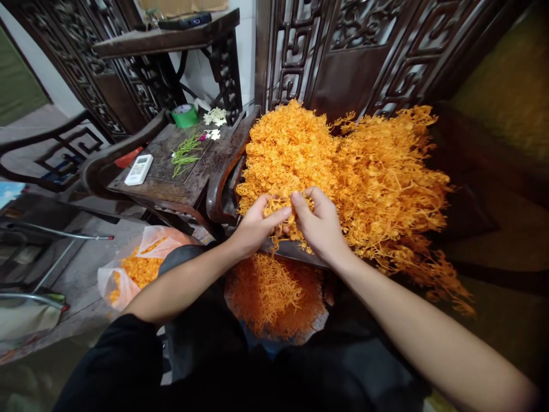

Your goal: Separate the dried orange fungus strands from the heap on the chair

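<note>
A big heap of orange, thread-like pieces (295, 143) lies on a dark wooden seat against the carved back. At its front edge, my left hand (261, 223) and my right hand (317, 220) are close together, thumbs nearly meeting. Both have their fingers curled round a small tangle of the orange pieces, and some strands hang between them. The fingertips are partly hidden in the orange. Below the hands, between my knees, more orange strands (270, 292) fill a wide container whose rim is partly covered.
To the left, a dark wooden chair seat (167, 186) bears a white remote control (139, 170), green tape roll (185, 115), green stems (185, 153) and white flowers (215, 117). A plastic bag (160, 240) with orange pieces lies on the floor. Metal chair legs (64, 234) stand far left.
</note>
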{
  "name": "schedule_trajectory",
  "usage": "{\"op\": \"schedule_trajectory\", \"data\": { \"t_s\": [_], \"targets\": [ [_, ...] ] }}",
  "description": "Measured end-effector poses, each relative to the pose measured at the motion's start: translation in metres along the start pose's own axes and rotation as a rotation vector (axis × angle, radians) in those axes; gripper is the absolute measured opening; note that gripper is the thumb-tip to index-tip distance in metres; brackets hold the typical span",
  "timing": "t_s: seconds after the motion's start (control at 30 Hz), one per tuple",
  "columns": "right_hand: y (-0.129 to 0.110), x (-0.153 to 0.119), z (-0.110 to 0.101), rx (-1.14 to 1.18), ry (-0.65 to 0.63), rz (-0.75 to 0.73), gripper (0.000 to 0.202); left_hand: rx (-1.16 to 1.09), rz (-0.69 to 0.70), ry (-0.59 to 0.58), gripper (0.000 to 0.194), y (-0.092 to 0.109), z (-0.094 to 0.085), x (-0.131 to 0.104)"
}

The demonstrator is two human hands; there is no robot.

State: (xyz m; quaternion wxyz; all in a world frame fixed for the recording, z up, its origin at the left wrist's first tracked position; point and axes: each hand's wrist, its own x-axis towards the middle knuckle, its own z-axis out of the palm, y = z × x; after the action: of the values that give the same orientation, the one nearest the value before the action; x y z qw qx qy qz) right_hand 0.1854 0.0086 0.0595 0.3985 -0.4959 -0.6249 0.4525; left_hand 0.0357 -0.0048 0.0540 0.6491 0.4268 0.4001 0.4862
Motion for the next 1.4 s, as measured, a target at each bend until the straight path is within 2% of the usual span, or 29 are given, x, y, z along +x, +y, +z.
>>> {"op": "schedule_trajectory", "data": {
  "t_s": [0.13,0.23,0.33,0.43,0.53,0.57,0.6,0.7,0.8,0.9,1.0,1.1,1.17,1.27,1.33,1.4],
  "targets": [
    [0.011,0.022,-0.006,-0.047,0.233,-0.096,0.043,0.059,0.061,-0.008,0.044,0.0,-0.001,0.006],
    [0.02,0.043,-0.015,0.077,0.357,-0.088,0.048,0.028,0.078,-0.042,0.041,0.005,-0.001,0.009],
    [0.022,0.055,-0.015,0.34,0.345,-0.037,0.051,0.0,0.059,-0.051,0.039,0.011,-0.001,0.01],
    [0.022,0.064,-0.019,0.455,0.344,-0.02,0.047,-0.026,0.041,-0.062,0.038,0.015,-0.002,0.007],
    [0.024,0.074,-0.043,0.53,0.514,0.053,0.039,-0.053,0.036,-0.069,0.037,0.019,-0.007,0.002],
    [0.024,0.075,-0.053,0.574,0.551,0.089,0.035,-0.059,0.04,-0.062,0.036,0.02,-0.01,0.001],
    [0.025,0.076,-0.062,0.623,0.535,0.117,0.032,-0.063,0.045,-0.052,0.035,0.021,-0.014,0.0],
    [0.024,0.067,-0.073,0.718,0.23,0.152,0.024,-0.09,0.064,-0.045,0.032,0.025,-0.025,0.003],
    [0.016,0.051,-0.063,0.716,-0.025,0.174,0.033,-0.123,0.089,-0.093,0.031,0.028,-0.031,0.007],
    [0.006,0.039,-0.048,0.696,-0.131,0.168,0.042,-0.126,0.095,-0.114,0.033,0.031,-0.032,0.006],
    [0.0,0.032,-0.036,0.668,-0.192,0.142,0.039,-0.126,0.105,-0.098,0.033,0.03,-0.031,0.006],
    [-0.006,0.02,-0.027,0.533,-0.342,0.144,0.048,-0.067,0.125,-0.041,0.033,0.027,-0.036,0.01],
    [-0.014,0.009,-0.023,0.328,-0.463,0.115,0.051,0.082,0.199,0.087,0.03,0.027,-0.041,0.014],
    [-0.027,-0.006,-0.022,0.082,-0.602,0.061,0.048,0.519,0.426,0.304,0.018,0.03,-0.05,0.019],
    [-0.034,-0.015,-0.023,0.024,-0.629,0.039,0.046,0.75,0.529,0.345,0.011,0.034,-0.054,0.021],
    [-0.038,-0.024,-0.024,-0.009,-0.697,0.027,0.043,0.806,0.568,0.36,0.009,0.039,-0.057,0.025]
  ]
}}
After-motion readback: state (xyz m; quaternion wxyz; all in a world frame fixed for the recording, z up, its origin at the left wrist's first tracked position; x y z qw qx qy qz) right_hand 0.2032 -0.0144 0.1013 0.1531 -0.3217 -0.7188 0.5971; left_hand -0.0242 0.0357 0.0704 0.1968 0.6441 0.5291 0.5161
